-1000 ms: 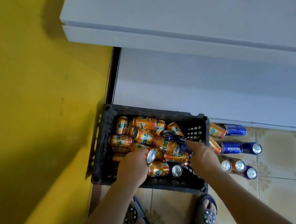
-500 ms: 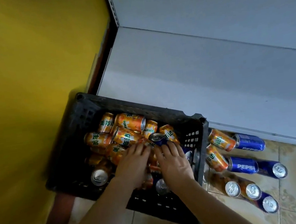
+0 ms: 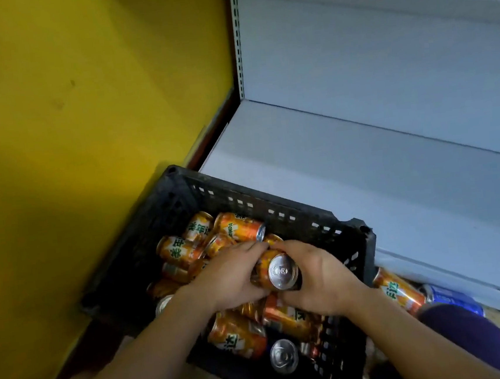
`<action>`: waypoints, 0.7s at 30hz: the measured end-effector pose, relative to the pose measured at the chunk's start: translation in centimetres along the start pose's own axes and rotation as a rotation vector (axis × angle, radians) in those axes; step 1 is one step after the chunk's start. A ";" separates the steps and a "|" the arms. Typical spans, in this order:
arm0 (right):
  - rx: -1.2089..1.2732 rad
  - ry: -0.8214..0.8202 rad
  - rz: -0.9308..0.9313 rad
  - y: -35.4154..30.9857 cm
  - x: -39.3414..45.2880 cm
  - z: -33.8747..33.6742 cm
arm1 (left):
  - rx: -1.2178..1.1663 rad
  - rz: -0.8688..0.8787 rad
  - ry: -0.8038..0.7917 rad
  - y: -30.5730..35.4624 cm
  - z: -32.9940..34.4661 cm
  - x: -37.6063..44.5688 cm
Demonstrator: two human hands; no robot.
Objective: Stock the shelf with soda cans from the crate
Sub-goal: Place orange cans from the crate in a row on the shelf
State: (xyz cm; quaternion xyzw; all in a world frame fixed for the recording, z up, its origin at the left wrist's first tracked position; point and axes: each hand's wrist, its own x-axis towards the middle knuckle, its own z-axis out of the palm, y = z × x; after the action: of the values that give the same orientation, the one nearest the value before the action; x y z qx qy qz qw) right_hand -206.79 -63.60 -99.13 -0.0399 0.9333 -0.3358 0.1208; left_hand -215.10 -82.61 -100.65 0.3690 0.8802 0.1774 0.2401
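A black plastic crate (image 3: 294, 218) sits on the floor, holding several orange soda cans (image 3: 178, 251). My left hand (image 3: 230, 280) and my right hand (image 3: 318, 280) both grip one orange can (image 3: 276, 270) above the pile, its silver top facing me. More orange cans (image 3: 238, 337) and a silver can top (image 3: 284, 355) lie below my wrists. The grey shelf (image 3: 362, 160) beyond the crate is bare.
A yellow wall (image 3: 82, 113) stands left of the crate. Right of the crate, an orange can (image 3: 399, 291) and a blue can (image 3: 454, 298) lie on the tiled floor below the shelf's front edge. A dark purple garment (image 3: 471, 342) fills the lower right.
The view has moved closer to the crate. Both hands were reaching among the cans; now they hold one orange can lifted above the pile.
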 end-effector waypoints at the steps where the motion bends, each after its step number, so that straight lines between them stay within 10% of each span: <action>1: 0.074 0.057 0.002 -0.9 -0.6 -0.9 | -0.077 -0.005 0.035 0.4 -1.3 -0.7; 11: 0.336 0.530 -0.093 -11.3 -0.4 -12.7 | -0.272 0.033 0.499 7.4 -14.7 -1.5; 21: 0.274 0.866 -0.146 -18.6 1.6 -27.5 | -0.065 0.203 0.518 12.0 -32.5 1.0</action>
State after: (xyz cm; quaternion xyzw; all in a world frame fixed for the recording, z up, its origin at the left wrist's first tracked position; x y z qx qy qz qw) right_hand -215.44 -61.20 -67.11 0.0550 0.8396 -0.4494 -0.3001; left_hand -226.96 -78.30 -68.38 0.3897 0.8646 0.3172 0.0001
